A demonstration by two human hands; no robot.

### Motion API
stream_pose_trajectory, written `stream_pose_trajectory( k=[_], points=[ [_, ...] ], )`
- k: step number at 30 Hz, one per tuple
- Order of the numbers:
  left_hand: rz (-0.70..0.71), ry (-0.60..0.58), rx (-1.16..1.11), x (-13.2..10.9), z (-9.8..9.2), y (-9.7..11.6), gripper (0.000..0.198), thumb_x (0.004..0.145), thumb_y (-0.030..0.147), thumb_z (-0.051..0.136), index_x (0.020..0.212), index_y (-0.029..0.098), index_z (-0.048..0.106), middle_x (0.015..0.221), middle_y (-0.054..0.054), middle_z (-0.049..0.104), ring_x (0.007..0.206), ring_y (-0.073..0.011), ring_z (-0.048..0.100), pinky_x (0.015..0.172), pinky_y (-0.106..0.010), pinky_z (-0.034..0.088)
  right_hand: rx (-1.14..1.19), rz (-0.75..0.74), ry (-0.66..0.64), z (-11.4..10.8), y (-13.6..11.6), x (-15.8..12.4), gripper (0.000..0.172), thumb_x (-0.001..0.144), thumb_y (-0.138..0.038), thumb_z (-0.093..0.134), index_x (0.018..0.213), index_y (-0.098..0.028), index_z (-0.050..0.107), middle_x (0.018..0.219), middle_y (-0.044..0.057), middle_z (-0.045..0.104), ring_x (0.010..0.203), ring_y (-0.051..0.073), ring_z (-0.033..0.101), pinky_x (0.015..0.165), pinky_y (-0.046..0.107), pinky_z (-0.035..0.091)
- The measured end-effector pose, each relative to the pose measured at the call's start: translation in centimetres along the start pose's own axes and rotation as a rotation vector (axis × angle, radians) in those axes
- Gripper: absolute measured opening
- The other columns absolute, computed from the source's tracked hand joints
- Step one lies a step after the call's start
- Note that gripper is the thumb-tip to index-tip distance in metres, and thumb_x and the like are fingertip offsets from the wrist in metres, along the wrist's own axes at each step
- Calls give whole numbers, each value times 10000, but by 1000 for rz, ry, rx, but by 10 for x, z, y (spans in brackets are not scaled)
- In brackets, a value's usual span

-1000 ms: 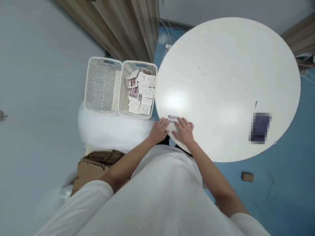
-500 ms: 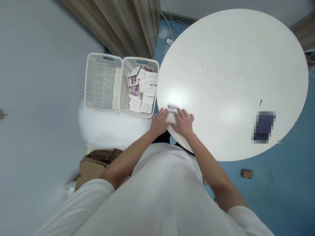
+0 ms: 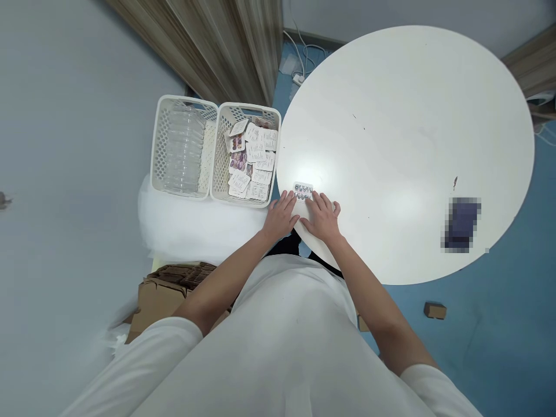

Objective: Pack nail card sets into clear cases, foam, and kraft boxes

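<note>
A small flat pack lies on the white table near its left edge. Two rows of shiny, nail-shaped pieces show on it, like a set of press-on nails. My left hand rests at the pack's lower left corner, fingers stretched out and tips touching or very near it. On the other side my right hand lies with fingers spread, its fingertips at the lower right edge of the pack. Neither hand is wrapped around it. The fingertips cover parts of the pack's lower edge.
Left of the table stands a white basket of printed cards and packs. Beside it, another white basket holds clear plastic pieces. A pixelated dark object lies at the table's right. Cardboard is stacked below left; a small box sits on the floor.
The view has shifted slightly, so the table appears a little lower and further left. Both hands keep nearly the same place beside the pack.
</note>
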State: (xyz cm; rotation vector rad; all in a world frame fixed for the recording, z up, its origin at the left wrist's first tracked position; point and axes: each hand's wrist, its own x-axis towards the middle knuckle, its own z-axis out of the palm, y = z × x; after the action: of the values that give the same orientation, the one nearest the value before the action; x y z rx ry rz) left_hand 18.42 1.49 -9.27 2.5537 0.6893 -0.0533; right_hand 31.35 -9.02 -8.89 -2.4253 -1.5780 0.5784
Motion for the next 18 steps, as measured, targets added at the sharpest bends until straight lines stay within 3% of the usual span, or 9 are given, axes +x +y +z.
stream_pose_trajectory(
  k=[8, 18],
  points=[
    [-31, 54, -19, -17, -5, 10, 474, 862, 327, 365, 1296, 141, 336, 1398, -120, 305, 1319, -247, 189, 1009, -412, 218, -34, -56, 19, -13, 4, -22, 545, 769, -468, 445, 1248, -214, 392, 1402, 111, 291, 1265, 321, 212, 955, 506, 122],
    [-256, 205, -26, -77, 0, 44, 439, 859, 313, 379, 1273, 167, 370, 1372, -105, 356, 1310, -231, 222, 1012, -423, 235, -39, -187, 68, -32, 33, -65, 430, 805, -348, 418, 1221, -238, 411, 1318, 108, 411, 1207, 285, 343, 953, 489, 172]
  ],
)
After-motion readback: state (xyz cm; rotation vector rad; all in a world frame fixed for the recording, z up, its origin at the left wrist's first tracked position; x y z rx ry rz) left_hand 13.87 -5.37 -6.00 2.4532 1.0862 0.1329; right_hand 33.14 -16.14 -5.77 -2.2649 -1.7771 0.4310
